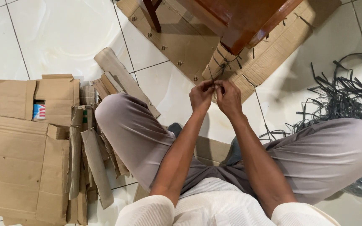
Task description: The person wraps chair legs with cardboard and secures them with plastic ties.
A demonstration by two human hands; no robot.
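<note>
My left hand (200, 96) and my right hand (228, 97) meet in front of me, fingers pinched together on a thin dark strap (211, 76). The strap runs up to a wooden furniture leg wrapped in cardboard (221, 62), which has dark straps tied around it. The wrapped leg belongs to a reddish-brown wooden piece (239, 19) standing on a flat cardboard sheet (181, 46). I sit on the floor with my knees spread, in grey trousers and a white shirt.
Flattened cardboard boxes (21, 167) and several cardboard strips (95, 163) lie on the white tiled floor at my left. A tangled heap of dark plastic straps (344, 100) lies at my right. A thin chair leg (151, 14) stands at the top.
</note>
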